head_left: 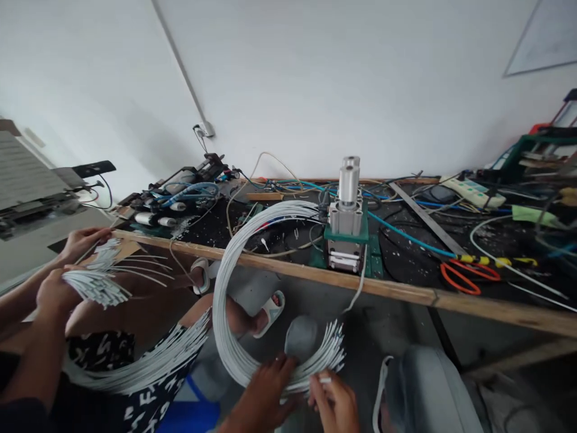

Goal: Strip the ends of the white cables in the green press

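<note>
Left hand [270, 388] closed round white wire bundle [222, 294] — looping out from tabletop [406, 290]. Right hand [334, 400] — pinching it near the loose ends [332, 346]

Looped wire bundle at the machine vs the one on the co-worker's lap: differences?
Pose: the looped bundle makes a tall C up to the machine; the lap bundle lies in a shallow curve.
Contact: the left hand and right hand are on the looped bundle; no hand shows on the lap bundle.
Shared: both are many thin, whitish wires with a fanned end.
</note>
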Motion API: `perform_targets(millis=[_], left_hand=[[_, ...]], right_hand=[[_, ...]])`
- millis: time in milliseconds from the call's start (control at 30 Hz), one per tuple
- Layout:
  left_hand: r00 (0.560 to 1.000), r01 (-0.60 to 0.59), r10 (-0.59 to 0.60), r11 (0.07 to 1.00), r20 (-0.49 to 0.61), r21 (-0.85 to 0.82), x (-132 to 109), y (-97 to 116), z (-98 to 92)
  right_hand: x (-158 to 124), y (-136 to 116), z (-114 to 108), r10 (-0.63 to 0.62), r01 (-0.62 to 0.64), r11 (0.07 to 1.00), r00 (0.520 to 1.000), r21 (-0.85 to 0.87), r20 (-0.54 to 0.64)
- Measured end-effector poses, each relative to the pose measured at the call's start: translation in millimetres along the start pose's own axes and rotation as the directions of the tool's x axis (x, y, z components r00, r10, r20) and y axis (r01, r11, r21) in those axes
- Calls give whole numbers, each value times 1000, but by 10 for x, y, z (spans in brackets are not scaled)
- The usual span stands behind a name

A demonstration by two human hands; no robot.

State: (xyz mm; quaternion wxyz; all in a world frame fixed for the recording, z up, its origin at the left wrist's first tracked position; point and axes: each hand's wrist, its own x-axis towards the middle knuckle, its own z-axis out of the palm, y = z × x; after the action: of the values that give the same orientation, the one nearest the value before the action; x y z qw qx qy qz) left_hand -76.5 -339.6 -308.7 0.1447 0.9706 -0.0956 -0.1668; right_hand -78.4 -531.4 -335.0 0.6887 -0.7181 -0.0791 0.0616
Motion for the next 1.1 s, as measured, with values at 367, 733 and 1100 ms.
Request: perform_targets(millis=[367,733,1100], left_hand=[[991,-67,61,997,115,48,-161,-80,-407],[977,-157,89,915,-195,-372,-270,149,-611],[887,-362,-82,488,-455,-794,-54,777,-776]], right_hand=[[175,-189,15,56,-44,978,997,202,-53],[285,-395,128,68,-63,973,998,224,-14],[163,-800,-124,-79,93,988,991,-121,112]])
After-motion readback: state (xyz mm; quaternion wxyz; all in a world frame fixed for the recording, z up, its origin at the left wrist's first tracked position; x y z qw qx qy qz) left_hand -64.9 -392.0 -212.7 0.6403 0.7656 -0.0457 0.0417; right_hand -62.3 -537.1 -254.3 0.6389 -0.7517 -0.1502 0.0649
